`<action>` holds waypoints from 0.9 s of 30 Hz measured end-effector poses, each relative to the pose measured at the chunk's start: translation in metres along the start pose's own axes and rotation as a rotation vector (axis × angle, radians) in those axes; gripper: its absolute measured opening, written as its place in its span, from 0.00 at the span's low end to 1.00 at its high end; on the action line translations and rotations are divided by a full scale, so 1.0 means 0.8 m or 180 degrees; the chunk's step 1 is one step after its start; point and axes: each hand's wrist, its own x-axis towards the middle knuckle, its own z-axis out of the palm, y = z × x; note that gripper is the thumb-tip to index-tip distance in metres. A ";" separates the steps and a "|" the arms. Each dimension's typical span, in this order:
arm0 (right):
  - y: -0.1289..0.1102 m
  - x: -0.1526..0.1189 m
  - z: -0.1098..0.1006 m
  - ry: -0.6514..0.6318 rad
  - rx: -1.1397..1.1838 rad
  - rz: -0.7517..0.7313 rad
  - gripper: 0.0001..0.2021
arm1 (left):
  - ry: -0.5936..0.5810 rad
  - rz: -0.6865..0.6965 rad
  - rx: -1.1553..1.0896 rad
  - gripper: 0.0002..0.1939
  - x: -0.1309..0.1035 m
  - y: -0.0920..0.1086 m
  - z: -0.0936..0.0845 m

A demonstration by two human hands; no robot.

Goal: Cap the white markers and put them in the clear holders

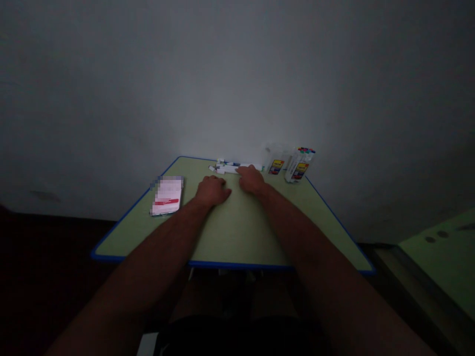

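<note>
Several white markers [227, 168] lie in a loose bunch at the far edge of the table. My right hand [252, 180] reaches to them, its fingertips at the markers' near side and its fingers curled; whether it grips one is hard to make out. My left hand [213, 191] rests on the tabletop just in front of the markers, fingers apart and nothing in it. To the right stands a clear case [275, 160] with a yellow label. Beside it, a second case [300, 165] holds markers with coloured ends and leans a little.
The pale green table [241, 237] has a blue rim and its far edge is against a grey wall [237, 79]. A phone [168, 195] with a lit screen lies at the left. A green surface [445, 252] shows at the lower right.
</note>
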 end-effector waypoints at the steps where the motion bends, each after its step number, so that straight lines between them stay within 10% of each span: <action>1: -0.001 0.001 0.000 -0.0042 -0.0010 0.0009 0.26 | 0.0005 -0.0001 -0.0007 0.26 0.001 0.000 0.001; 27: 0.027 -0.019 -0.013 -0.0151 -0.0244 0.0070 0.21 | -0.0116 -0.0011 -0.0123 0.28 -0.001 0.005 -0.006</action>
